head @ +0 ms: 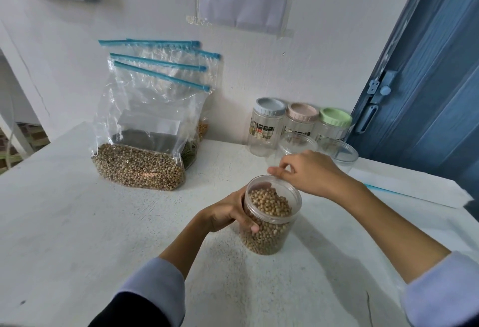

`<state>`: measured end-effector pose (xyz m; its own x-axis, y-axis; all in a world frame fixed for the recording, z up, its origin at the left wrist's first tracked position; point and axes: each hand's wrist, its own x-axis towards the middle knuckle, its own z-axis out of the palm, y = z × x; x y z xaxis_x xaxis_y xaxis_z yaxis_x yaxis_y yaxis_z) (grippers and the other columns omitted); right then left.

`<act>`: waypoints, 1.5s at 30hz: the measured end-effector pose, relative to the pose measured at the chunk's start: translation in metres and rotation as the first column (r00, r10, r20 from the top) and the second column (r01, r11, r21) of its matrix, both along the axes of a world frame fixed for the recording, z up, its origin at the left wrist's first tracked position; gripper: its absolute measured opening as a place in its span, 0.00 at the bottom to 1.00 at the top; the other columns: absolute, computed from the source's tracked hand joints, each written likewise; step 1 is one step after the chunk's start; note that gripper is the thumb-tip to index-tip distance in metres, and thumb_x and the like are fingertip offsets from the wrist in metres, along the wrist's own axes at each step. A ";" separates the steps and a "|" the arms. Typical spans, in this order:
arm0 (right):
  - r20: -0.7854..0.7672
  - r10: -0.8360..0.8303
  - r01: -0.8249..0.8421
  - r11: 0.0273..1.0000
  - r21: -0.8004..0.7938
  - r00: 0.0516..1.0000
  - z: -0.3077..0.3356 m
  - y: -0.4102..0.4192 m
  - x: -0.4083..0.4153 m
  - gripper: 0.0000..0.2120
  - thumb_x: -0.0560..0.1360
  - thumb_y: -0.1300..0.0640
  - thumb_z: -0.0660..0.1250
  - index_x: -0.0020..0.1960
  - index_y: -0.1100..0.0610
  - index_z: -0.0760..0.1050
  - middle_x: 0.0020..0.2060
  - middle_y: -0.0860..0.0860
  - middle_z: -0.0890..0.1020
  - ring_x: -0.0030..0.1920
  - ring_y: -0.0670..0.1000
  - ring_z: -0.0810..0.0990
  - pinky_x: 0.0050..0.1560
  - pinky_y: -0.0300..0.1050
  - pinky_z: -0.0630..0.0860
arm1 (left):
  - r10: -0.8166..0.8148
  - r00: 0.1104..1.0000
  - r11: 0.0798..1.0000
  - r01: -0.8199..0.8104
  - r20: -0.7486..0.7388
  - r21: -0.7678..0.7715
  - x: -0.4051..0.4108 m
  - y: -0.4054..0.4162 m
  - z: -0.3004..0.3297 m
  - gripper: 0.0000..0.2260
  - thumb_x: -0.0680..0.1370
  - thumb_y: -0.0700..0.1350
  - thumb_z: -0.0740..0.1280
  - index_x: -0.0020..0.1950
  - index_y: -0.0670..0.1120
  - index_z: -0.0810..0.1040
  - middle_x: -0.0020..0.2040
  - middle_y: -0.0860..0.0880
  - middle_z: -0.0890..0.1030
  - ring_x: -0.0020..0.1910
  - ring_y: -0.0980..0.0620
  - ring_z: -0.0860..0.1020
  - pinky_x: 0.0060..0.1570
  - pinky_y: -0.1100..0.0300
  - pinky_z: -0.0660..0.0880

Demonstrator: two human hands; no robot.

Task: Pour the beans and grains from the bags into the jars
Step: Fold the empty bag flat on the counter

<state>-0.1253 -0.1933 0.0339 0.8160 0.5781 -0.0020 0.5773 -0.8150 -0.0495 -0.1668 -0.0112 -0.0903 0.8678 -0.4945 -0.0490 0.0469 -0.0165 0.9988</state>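
Note:
A clear open jar (pixel 272 212), nearly full of tan soybeans, stands tilted on the white table (pixel 77 223). My left hand (pixel 230 212) grips its left side. My right hand (pixel 305 171) hovers at the jar's far rim with curled fingers, thumb and forefinger pinched together; nothing shows between them. Several zip bags lean on the wall at the back left; the front bag (pixel 140 163) holds brown beans, and green and yellow grains show in the bags behind it.
Three empty jars with grey (pixel 267 124), pink (pixel 300 124) and green (pixel 334 124) lids stand by the wall, with two open clear jars (pixel 298 145) in front. An empty flat bag (pixel 404 186) lies at the right. A blue door (pixel 427 80) stands beyond it.

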 end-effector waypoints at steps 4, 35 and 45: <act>-0.339 0.292 -0.281 0.956 0.081 0.894 -0.011 -0.006 -0.009 0.40 0.69 0.40 0.72 0.75 0.41 0.56 0.75 0.42 0.57 0.73 0.44 0.54 0.71 0.46 0.54 | 0.019 1.000 1.000 -0.019 0.023 -0.005 0.000 -0.001 0.000 0.41 0.55 0.42 0.76 0.66 0.54 0.67 0.65 0.49 0.73 0.65 0.51 0.73 0.61 0.58 0.73; -0.009 -0.206 0.178 0.821 0.542 0.978 -0.073 -0.015 -0.053 0.59 0.50 0.16 0.55 0.68 0.56 0.60 0.53 0.48 0.71 0.50 0.48 0.75 0.43 0.42 0.75 | 0.197 0.978 0.980 -0.199 0.073 0.017 -0.011 -0.011 -0.008 0.45 0.54 0.45 0.78 0.69 0.54 0.65 0.65 0.50 0.73 0.65 0.53 0.72 0.62 0.60 0.73; -0.348 0.162 -0.063 0.958 0.281 0.923 -0.028 -0.027 -0.032 0.51 0.66 0.45 0.77 0.76 0.47 0.46 0.71 0.46 0.58 0.72 0.45 0.57 0.72 0.43 0.58 | 0.150 0.986 0.986 -0.155 0.075 0.068 -0.010 -0.011 -0.004 0.47 0.55 0.46 0.78 0.70 0.52 0.60 0.67 0.48 0.69 0.67 0.51 0.70 0.65 0.57 0.71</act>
<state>-0.1571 -0.2205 0.0064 0.7163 0.6867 -0.1236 0.5653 -0.6750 -0.4741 -0.1764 -0.0221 -0.0939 0.9354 -0.3532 -0.0174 -0.0147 -0.0880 0.9960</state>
